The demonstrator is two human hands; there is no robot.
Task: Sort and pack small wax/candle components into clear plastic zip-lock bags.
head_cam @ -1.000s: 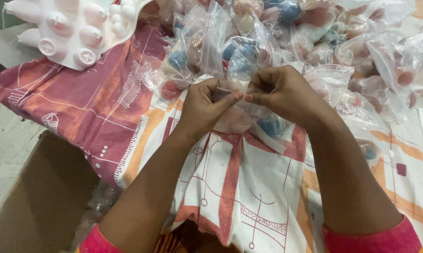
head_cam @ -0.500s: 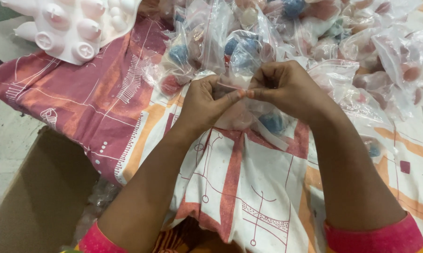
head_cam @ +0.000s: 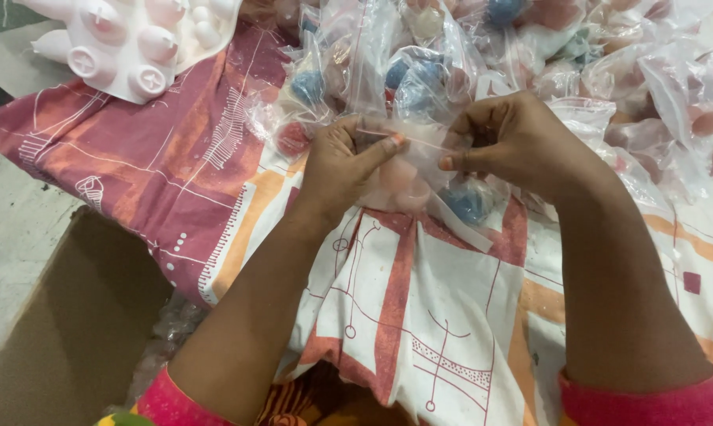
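A patterned cloth (head_cam: pixel 419 315) in maroon, orange and white is covering the work surface across most of the frame. A brown cardboard box (head_cam: pixel 64 331) is standing open at the lower left, below the cloth's edge. Across the top and upper right, a heap of clear plastic bags (head_cam: pixel 609 71) holding blue, pink and red rounded pieces is lying piled up, and a white moulded plastic tray (head_cam: pixel 135 39) is sitting in the upper left corner.

At the centre, both hands are meeting over one small clear bag (head_cam: pixel 407 177) with a pale pink piece inside, resting just in front of the heap. The left hand (head_cam: pixel 344 170) is pinching the bag's top strip between thumb and forefinger, fingers closed tight on it. The right hand (head_cam: pixel 522 146) is curled, thumb and fingertips closed on the same strip further along.

The bag is looking light, thin, limp and slippery; the stiffer top strip is probably the surest place to grip.
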